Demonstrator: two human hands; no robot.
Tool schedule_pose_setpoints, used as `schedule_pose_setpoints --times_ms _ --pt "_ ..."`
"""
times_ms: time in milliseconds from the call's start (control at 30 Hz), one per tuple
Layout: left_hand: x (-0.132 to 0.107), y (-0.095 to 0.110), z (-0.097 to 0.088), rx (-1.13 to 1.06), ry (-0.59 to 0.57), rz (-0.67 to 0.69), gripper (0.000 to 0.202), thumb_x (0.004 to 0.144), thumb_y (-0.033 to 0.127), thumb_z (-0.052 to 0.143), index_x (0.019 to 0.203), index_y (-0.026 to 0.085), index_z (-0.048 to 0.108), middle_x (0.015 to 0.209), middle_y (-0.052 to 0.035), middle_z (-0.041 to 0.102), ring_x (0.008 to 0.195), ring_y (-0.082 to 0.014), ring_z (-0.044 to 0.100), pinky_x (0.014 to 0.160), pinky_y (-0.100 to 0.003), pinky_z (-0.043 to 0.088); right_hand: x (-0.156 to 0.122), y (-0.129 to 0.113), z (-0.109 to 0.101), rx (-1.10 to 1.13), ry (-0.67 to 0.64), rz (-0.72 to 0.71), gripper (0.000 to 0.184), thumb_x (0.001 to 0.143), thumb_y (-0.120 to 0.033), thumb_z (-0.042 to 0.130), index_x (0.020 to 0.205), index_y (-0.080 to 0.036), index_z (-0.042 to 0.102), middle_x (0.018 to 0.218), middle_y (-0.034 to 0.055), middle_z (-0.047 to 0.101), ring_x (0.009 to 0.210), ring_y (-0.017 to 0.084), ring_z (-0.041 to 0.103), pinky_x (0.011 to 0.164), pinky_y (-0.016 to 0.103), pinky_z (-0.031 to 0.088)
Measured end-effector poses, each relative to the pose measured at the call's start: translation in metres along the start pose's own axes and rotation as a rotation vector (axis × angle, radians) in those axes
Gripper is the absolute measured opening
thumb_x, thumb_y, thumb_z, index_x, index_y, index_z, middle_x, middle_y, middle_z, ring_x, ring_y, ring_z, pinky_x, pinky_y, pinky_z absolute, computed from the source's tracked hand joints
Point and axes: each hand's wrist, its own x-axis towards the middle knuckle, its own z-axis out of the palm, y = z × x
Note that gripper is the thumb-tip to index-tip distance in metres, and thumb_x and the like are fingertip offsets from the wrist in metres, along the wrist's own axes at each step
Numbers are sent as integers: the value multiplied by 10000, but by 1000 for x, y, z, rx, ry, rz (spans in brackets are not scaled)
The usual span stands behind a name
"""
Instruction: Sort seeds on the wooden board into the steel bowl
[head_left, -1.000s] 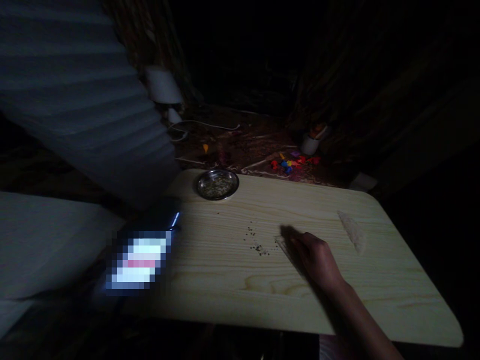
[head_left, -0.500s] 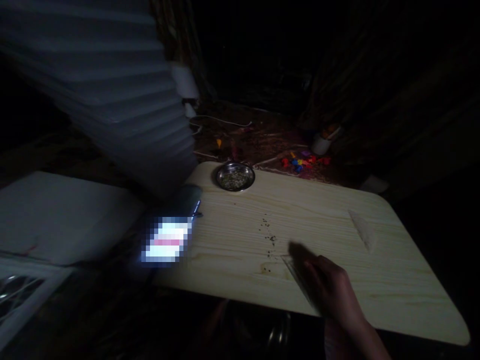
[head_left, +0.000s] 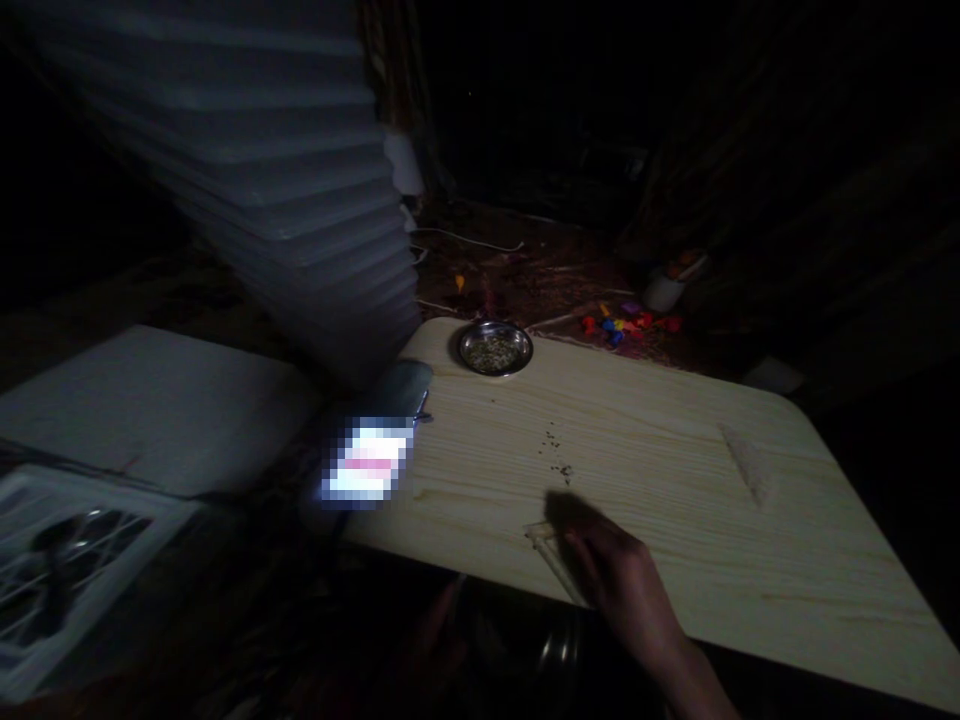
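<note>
My right hand [head_left: 619, 580] is closed at the table's near edge, over a thin, flat, pale piece [head_left: 551, 555] whose kind I cannot make out. A few small dark bits lie by the piece's tip. Just beyond are scattered small dark seed-like bits [head_left: 559, 465] on the wooden table [head_left: 660, 450]. Below the edge, in deep shadow, my left hand [head_left: 441, 625] is beside a shiny rounded vessel [head_left: 555, 650]; its fingers are too dark to read. At the table's far left stands a steel bowl [head_left: 495, 350] with a pale and greenish mix of bits inside.
A phone [head_left: 367, 465] with a lit, blurred screen leans at the table's left edge. A faint pale wedge-shaped patch [head_left: 742, 465] shows at right. Left are a white box-like surface [head_left: 150, 410] and a fan [head_left: 75, 570]. Colourful toys [head_left: 630, 325] and a bucket [head_left: 664, 288] stand beyond.
My right hand has moved nearer the table's front edge with the thin piece, away from the dark bits. The nearest bits are now beside the piece's tip. The view has shifted left.
</note>
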Motion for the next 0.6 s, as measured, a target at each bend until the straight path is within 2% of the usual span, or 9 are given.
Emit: schedule_pose_setpoints --times_ms 100,200,300,433,500,600 --pt "-1 -2 -9 10 41 -14 323 893 382 581 1096 132 608 1014 -61 647 859 -180 636 757 -356 552 -3 -13 6 30 -95 -4 239 961 -264 469 959 -230 705 1007 56 734 914 212 691 835 335 545" --pt "-1 -4 -19 21 74 -31 318 893 380 583 1087 129 609 994 -58 648 836 -171 637 735 -345 554 -9 -14 4 75 -138 8 237 965 -274 471 930 -240 703 967 39 737 880 201 693 816 321 543" --pt "0 -6 -23 31 73 -48 312 893 381 583 1071 126 611 972 -52 647 810 -163 633 712 -330 551 -12 -5 -3 79 -53 56 236 966 -316 478 955 -234 699 982 47 736 897 204 694 825 320 541" --pt "4 -9 -19 38 46 -57 311 894 395 577 1042 124 614 943 -46 646 786 -156 628 700 -323 544 -8 7 -10 12 81 99 254 967 -336 468 1002 -209 686 1015 81 730 916 215 692 814 319 541" --pt "6 -10 -16 40 32 -55 315 892 404 577 1028 122 618 931 -45 648 784 -156 628 708 -328 543 -6 11 -12 -27 106 99 268 970 -333 453 1010 -196 680 978 93 731 874 212 696 774 306 545" --pt "9 -12 -12 48 23 -55 315 889 411 580 1007 122 625 921 -45 652 790 -157 630 719 -335 541 -5 17 -13 -91 142 102 292 969 -347 444 915 -186 681 840 86 723 735 195 689 672 277 539"
